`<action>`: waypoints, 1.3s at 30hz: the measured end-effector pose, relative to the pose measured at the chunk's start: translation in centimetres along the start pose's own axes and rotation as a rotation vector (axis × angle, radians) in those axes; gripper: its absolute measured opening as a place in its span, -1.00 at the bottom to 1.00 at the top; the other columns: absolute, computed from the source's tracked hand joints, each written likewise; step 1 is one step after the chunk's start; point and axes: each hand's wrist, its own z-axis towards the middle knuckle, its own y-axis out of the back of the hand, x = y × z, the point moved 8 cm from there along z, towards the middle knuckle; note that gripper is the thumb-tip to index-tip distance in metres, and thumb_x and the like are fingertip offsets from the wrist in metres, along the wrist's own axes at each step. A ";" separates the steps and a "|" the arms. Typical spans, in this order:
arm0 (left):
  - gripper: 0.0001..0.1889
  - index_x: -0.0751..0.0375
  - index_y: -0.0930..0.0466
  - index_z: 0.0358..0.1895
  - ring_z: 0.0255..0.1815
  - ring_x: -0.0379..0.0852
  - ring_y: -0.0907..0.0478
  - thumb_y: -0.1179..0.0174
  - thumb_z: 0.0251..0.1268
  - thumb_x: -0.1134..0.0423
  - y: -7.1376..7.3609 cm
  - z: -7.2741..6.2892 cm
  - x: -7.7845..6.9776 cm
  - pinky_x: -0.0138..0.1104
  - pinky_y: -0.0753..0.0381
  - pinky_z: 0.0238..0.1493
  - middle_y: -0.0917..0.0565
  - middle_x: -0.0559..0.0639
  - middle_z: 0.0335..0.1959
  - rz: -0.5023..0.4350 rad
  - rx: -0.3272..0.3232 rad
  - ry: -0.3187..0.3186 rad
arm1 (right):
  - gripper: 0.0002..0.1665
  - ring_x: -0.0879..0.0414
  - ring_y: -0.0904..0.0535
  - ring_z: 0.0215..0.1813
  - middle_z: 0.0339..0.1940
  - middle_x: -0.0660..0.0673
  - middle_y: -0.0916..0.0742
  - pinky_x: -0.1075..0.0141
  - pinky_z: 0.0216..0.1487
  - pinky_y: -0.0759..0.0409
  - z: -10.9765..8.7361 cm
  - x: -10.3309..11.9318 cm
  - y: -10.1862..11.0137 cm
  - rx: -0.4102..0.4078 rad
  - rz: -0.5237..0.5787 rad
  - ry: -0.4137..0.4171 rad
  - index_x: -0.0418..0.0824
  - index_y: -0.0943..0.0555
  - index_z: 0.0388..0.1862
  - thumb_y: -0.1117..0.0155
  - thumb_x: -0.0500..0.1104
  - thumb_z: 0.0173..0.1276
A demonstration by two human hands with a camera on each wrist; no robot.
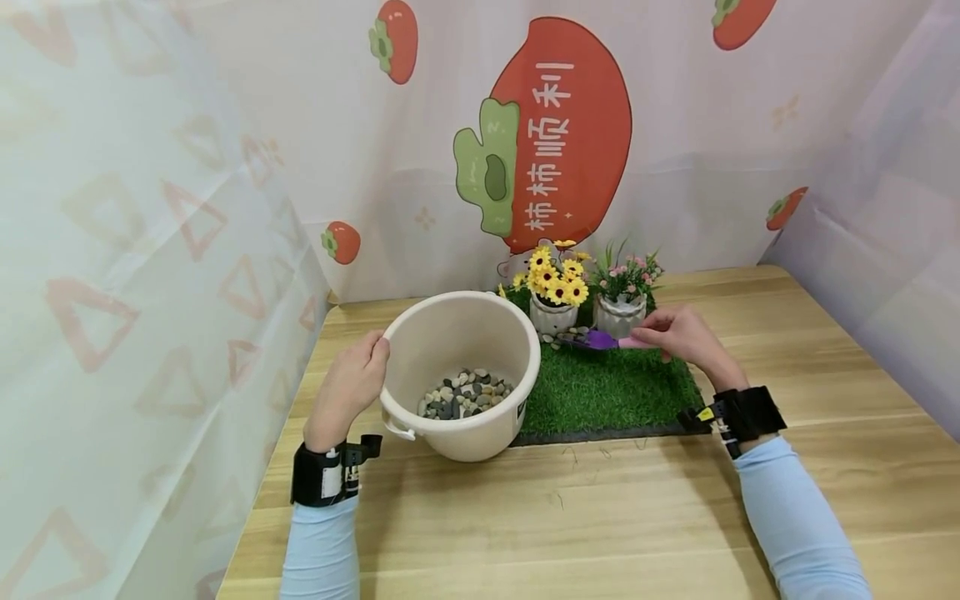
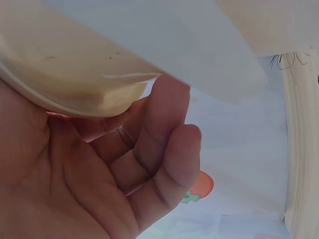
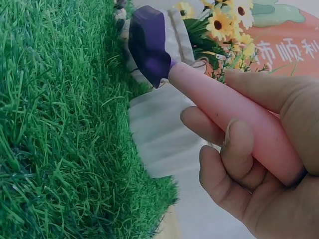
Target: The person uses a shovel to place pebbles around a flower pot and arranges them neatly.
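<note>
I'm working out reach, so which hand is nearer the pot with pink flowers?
The right hand: it's just to the right of the pot with pink flowers, holding the trowel. The left hand is farther off to the left, gripping the bucket.

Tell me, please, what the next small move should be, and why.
Perhaps ease the shovel under the pebbles by the flowerpots, since its tip reaches them, the right grip holds it, and the left grip holds the bucket by its rim.
</note>
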 end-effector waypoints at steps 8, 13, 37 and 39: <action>-0.49 0.18 -0.45 0.26 -0.08 0.14 -0.66 0.39 0.59 0.02 0.2 0.0 -0.2 -0.02 -0.60 -0.08 -0.68 0.23 -0.02 -0.003 -0.011 -0.005 | -0.68 -0.20 -0.58 -0.55 -0.29 -0.35 -0.75 0.17 -0.50 -0.59 0.1 -0.6 0.1 -0.028 -0.011 -0.024 -0.28 -0.70 -0.15 -0.29 -0.03 0.39; -0.50 0.18 -0.45 0.27 -0.08 0.14 -0.65 0.38 0.60 0.02 0.2 0.0 -0.3 -0.01 -0.59 -0.08 -0.67 0.23 -0.01 -0.007 -0.014 -0.008 | -0.71 -0.19 -0.59 -0.55 -0.29 -0.33 -0.76 0.14 -0.49 -0.60 0.1 -0.3 0.2 -0.047 -0.019 -0.024 -0.27 -0.71 -0.16 -0.29 -0.05 0.39; -0.48 0.22 -0.43 0.30 -0.06 0.16 -0.65 0.39 0.61 0.02 0.2 0.0 -0.2 0.01 -0.59 -0.06 -0.67 0.25 0.00 0.011 -0.013 -0.011 | -0.75 0.15 -0.42 -0.63 -0.44 -0.11 -0.72 0.33 -0.59 -0.33 -1.6 5.2 0.3 -0.147 -0.228 0.098 -0.22 -0.72 -0.15 -0.19 -0.09 0.46; -0.48 0.22 -0.44 0.29 -0.07 0.16 -0.65 0.38 0.61 0.02 0.1 0.0 -0.1 0.01 -0.59 -0.07 -0.67 0.25 -0.01 0.012 -0.011 -0.006 | -0.76 0.16 -0.42 -0.63 -0.44 -0.12 -0.72 0.33 -0.60 -0.33 -1.8 5.5 0.4 -0.156 -0.231 0.104 -0.24 -0.71 -0.15 -0.20 -0.11 0.46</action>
